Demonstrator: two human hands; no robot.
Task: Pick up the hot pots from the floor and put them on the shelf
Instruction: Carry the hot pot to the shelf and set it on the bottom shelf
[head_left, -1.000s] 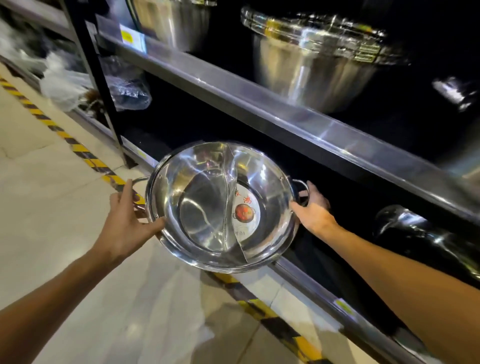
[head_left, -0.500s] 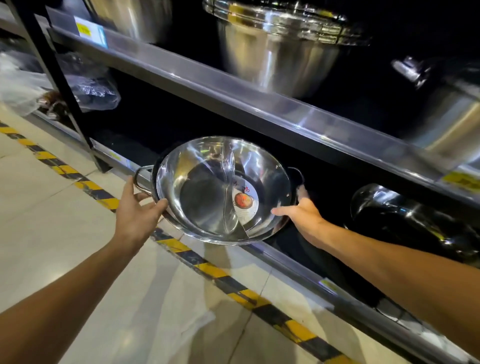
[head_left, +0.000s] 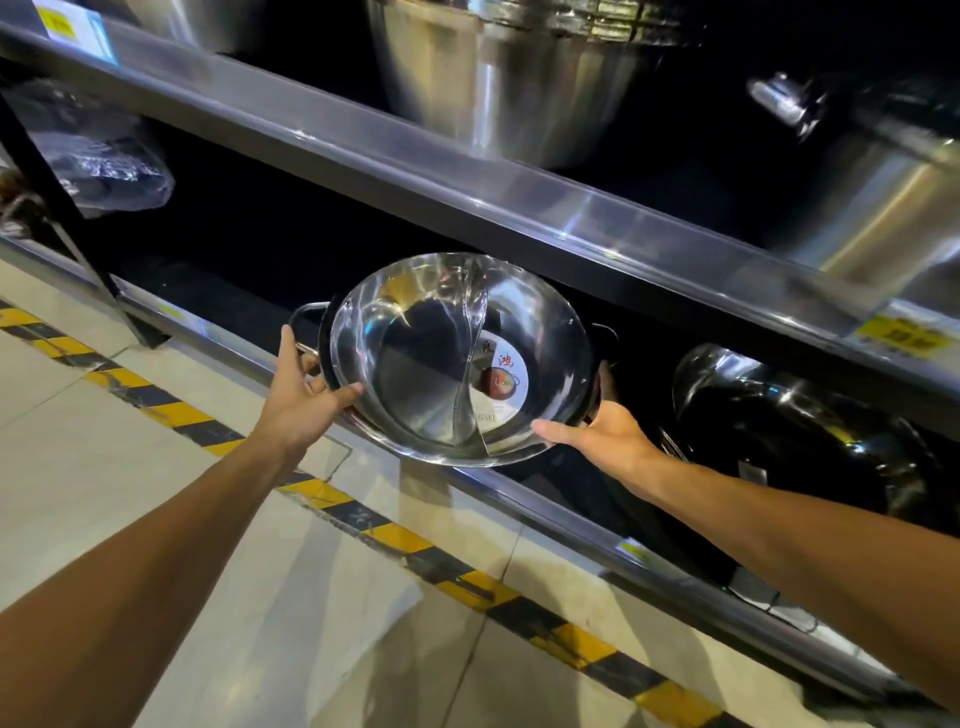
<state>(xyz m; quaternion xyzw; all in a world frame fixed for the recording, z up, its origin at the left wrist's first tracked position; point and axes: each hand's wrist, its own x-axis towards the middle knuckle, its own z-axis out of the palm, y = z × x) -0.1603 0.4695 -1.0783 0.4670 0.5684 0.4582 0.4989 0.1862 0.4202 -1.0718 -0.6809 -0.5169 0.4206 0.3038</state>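
Observation:
A shiny steel hot pot (head_left: 415, 374) with a curved divider and a round label inside is tilted toward me, half inside the dark bottom shelf (head_left: 545, 514). My left hand (head_left: 304, 389) grips its rim by the left loop handle. My right hand (head_left: 602, 434) holds the rim at the lower right, thumb on the edge. The pot's far side sits under the upper shelf's front rail (head_left: 467, 192).
A dark shiny wok (head_left: 810, 431) lies on the bottom shelf just right of my right hand. Large steel pots (head_left: 519, 88) stand on the shelf above. Bagged goods (head_left: 98, 161) fill the left bay past a black upright. Yellow-black tape (head_left: 363, 519) runs along the tiled floor.
Both hands have carried the pot up and forward, from over the floor tape into the opening of the bottom shelf. The view has moved closer to the shelf.

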